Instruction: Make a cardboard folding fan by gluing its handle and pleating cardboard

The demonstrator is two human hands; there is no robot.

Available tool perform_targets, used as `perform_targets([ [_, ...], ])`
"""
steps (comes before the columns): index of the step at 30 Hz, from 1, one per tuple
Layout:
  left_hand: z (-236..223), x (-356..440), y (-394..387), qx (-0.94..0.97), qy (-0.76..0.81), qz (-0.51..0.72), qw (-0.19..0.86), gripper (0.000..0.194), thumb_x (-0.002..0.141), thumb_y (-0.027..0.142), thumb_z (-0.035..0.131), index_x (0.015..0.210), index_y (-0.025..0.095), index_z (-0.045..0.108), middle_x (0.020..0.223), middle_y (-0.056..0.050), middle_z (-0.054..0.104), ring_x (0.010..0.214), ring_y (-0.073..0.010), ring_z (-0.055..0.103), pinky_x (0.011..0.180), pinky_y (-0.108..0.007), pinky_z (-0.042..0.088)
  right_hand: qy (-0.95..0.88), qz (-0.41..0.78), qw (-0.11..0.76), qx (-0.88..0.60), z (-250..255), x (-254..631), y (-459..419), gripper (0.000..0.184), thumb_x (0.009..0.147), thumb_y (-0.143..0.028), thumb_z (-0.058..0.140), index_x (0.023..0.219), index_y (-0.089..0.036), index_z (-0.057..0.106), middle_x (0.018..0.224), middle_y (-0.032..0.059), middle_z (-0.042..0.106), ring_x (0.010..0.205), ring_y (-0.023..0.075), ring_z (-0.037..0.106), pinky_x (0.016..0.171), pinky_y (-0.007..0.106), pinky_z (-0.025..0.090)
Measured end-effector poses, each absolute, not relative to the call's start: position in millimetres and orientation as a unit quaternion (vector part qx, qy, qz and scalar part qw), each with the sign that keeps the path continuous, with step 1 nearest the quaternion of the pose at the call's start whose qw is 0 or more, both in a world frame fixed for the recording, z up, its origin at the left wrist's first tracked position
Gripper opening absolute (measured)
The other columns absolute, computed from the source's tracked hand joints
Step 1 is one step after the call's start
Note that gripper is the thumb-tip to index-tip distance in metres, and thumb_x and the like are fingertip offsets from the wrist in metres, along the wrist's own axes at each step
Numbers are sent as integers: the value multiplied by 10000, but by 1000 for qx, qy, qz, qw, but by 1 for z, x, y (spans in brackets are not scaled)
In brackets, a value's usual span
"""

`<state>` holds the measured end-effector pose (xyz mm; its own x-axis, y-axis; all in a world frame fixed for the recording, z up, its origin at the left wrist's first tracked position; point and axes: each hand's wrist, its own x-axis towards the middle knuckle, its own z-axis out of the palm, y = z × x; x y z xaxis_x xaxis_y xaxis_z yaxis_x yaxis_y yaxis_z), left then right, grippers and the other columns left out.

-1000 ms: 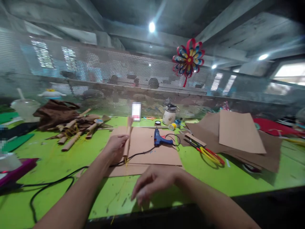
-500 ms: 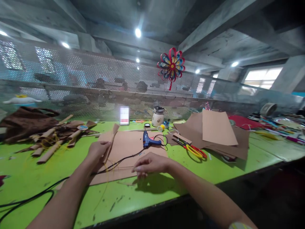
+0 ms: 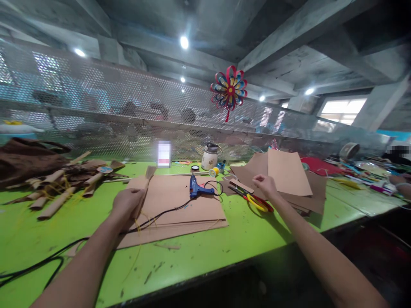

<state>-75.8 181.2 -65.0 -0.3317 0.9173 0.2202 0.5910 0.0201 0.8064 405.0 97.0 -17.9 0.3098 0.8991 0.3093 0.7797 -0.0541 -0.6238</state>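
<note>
My left hand (image 3: 127, 204) is closed around a rolled brown paper piece (image 3: 147, 179) with a brush-like, frayed upper end. Thin yellow strands (image 3: 138, 226) trail below it. Beneath lies a stack of brown paper sheets (image 3: 180, 214), on which a blue glue gun (image 3: 199, 189) rests with its black cord (image 3: 167, 212) running left. My right hand (image 3: 266, 185) hovers over the red and yellow-handled scissors (image 3: 260, 204) and a small paper strip (image 3: 241, 185). Its fingers are curled together; whatever they may hold is hidden.
More paper rolls (image 3: 58, 194) lie on the left by a brown bag (image 3: 22, 164). Behind the sheets stand a white jar (image 3: 209, 157) and a yellow spool (image 3: 213, 172). Large brown sheets (image 3: 289, 173) are stacked right. Another person's hand (image 3: 400, 182) shows at the far right.
My right hand has moved right and away from me, from the front of the sheets to over the scissors. My left hand keeps its hold on the paper roll. The view has shifted slightly right.
</note>
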Motion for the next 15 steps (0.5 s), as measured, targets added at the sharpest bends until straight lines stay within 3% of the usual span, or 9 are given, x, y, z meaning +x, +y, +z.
perform_targets([
  [4, -62, -74, 178, 548, 719, 406, 133, 340, 665, 403, 614, 845, 123, 687, 711, -105, 659, 649, -288, 589, 585, -341, 400, -649, 29, 255, -716, -30, 399, 114, 278, 862, -288, 491, 908, -114, 701, 943, 147, 679, 879, 237, 596, 735, 337, 467],
  [8, -56, -68, 168, 561, 710, 424, 37, 425, 806, 406, 490, 1106, 127, 607, 943, -103, 640, 835, -276, 578, 702, -353, 422, -733, -5, 135, -667, -51, 358, 138, 200, 790, -275, 615, 853, -113, 716, 1049, 178, 659, 1083, 294, 505, 894, 360, 395],
  [11, -53, -61, 163, 588, 679, 439, -23, 424, 833, 385, 460, 1100, 89, 603, 1033, -132, 595, 873, -263, 565, 763, -358, 427, -763, -29, 69, -642, -59, 337, 154, 216, 810, -240, 578, 872, -79, 707, 1041, 217, 653, 1115, 314, 478, 943, 380, 347],
  [15, -57, -55, 166, 591, 664, 458, -36, 418, 810, 387, 473, 1067, 95, 626, 994, -138, 600, 866, -255, 569, 791, -352, 442, -774, -54, 32, -630, -62, 332, 164, 286, 833, -138, 481, 1043, -80, 666, 1029, 200, 667, 998, 265, 557, 898, 354, 368],
])
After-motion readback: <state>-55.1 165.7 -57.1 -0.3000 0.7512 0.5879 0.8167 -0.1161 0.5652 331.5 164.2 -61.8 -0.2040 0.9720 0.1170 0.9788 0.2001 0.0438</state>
